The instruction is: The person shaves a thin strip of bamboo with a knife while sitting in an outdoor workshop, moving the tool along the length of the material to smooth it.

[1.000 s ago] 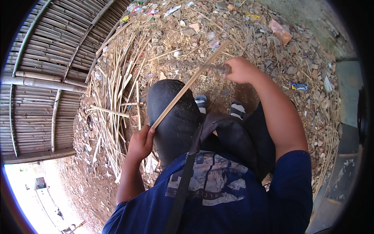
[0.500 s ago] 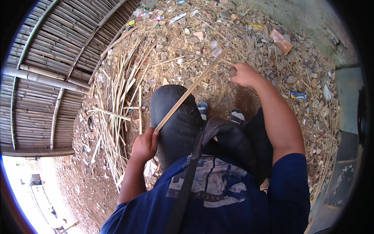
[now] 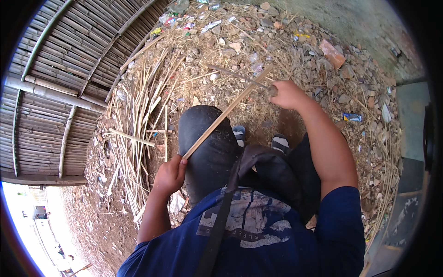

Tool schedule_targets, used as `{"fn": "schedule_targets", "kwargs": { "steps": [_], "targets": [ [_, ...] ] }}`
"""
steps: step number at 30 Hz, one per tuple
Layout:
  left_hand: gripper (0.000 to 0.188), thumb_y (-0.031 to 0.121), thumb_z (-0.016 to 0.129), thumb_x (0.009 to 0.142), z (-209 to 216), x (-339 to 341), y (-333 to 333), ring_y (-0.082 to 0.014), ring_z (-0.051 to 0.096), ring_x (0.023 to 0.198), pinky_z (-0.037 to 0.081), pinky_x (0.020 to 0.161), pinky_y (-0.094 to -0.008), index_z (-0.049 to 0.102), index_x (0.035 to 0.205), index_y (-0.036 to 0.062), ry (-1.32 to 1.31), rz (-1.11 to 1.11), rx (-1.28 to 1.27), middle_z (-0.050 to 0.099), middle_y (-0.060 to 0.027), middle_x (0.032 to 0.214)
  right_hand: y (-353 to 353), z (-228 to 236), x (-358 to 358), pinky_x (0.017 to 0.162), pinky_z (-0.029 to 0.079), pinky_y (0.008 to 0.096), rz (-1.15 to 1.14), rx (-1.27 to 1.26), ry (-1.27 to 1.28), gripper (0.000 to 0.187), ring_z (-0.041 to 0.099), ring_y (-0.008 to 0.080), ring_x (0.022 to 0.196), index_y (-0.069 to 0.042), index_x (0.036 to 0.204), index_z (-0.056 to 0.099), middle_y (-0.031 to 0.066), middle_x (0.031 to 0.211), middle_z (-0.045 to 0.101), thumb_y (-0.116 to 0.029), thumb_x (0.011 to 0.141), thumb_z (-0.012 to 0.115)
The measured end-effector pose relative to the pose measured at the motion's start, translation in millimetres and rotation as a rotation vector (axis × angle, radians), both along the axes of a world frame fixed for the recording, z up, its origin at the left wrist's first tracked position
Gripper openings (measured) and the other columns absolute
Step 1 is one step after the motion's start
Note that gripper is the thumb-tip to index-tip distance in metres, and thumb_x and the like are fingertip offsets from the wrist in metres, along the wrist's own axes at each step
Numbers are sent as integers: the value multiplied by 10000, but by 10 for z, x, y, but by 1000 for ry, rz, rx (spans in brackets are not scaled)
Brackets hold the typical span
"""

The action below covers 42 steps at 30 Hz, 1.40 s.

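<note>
My left hand (image 3: 170,175) is closed around the near end of a long, pale bamboo strip (image 3: 217,121). The strip slants up and to the right, passing over my left knee. At its far end, my right hand (image 3: 288,96) grips the short handle of a knife (image 3: 230,73) with a long, narrow, dark blade. That blade points left and crosses the strip close to its tip. Whether the edge touches or bites into the strip I cannot tell.
Many split bamboo strips (image 3: 140,129) lie heaped left of my knee. A slatted bamboo wall (image 3: 60,60) rises at the left. Rubble, straw and litter cover the ground, with a broken brick (image 3: 332,54) near the concrete wall (image 3: 360,27) at far right. A dark strap (image 3: 219,226) hangs across my front.
My right hand has shifted slightly left and down with the knife, whose blade shows more clearly across the strip. The strip's far tip sits a little lower and farther right; my left hand keeps its grip.
</note>
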<state>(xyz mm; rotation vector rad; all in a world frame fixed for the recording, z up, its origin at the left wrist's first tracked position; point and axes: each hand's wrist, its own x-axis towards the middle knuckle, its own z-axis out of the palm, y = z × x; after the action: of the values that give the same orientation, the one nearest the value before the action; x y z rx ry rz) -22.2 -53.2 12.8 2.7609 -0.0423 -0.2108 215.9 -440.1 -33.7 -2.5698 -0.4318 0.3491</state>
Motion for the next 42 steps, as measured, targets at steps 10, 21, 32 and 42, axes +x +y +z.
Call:
{"fn": "schedule_targets", "kwargs": {
  "steps": [10,21,32,42],
  "targets": [
    [277,297,474,1034,-126,11,52,-512,608,740,467,650,-581,506,929,44,-17,10,-43,616,-278,734,-180,-208,115,785,532,419,-192,49,-19,333,695,314,881,-40,1002,707,165,958,721,-283,781,761],
    [288,307,469,1038,-140,-11,69,-492,612,740,467,661,-571,527,928,48,-20,20,-87,612,-264,724,-149,-75,50,825,531,405,-55,79,120,450,694,312,919,2,1067,687,186,964,713,-307,760,800],
    [279,300,484,1031,-61,-37,51,-489,613,719,466,662,-579,529,924,46,3,19,-35,615,-260,704,240,423,-288,733,511,408,373,-77,83,359,676,327,805,-41,1010,698,204,878,686,-279,760,797],
    [289,303,482,1034,28,7,25,-487,615,738,466,664,-565,537,927,40,39,24,-12,613,-255,708,247,346,-294,745,521,405,184,-86,52,371,668,286,806,-28,1033,678,129,864,690,-274,777,787]
  ]
}}
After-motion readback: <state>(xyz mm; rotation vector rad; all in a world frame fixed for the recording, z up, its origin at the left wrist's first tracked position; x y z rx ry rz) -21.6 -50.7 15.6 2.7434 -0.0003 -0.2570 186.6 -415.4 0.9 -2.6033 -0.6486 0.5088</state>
